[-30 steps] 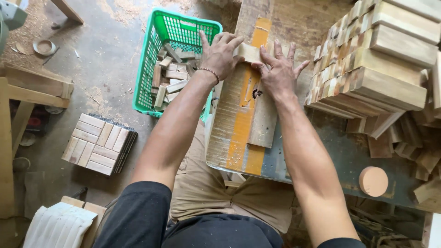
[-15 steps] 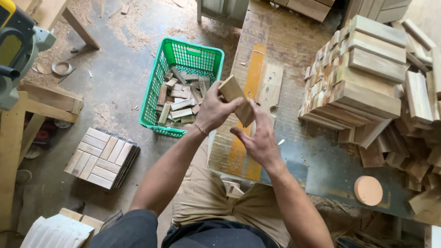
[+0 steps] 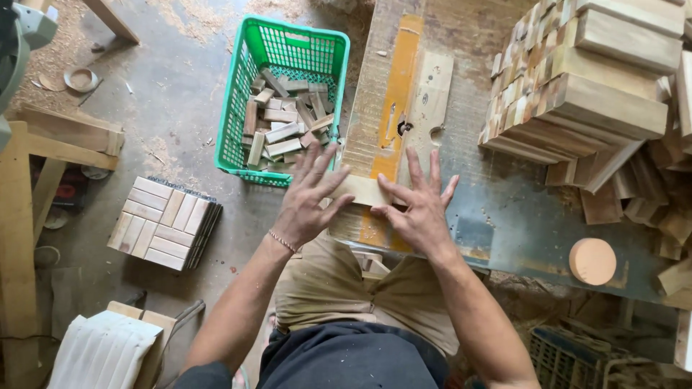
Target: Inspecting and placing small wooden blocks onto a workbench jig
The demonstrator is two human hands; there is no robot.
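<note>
Wooden block (image 3: 362,189) under left hand (image 3: 308,203), right hand (image 3: 416,211)

Pale raw wood block (image 3: 365,189), green plastic mesh basket (image 3: 242,115), worn, paint-streaked matt wooden bench (image 3: 497,209)

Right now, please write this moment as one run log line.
left hand: flat on wood block | right hand: flat on wood block | green basket: beside left hand

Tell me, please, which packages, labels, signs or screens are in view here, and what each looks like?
No labels, signs or screens show.
Green plastic basket: on the floor left of the workbench, rectangular, lattice walls, holding small wood offcuts.
Dark crate: under the bench at lower right, lattice sides, mostly hidden.
</note>
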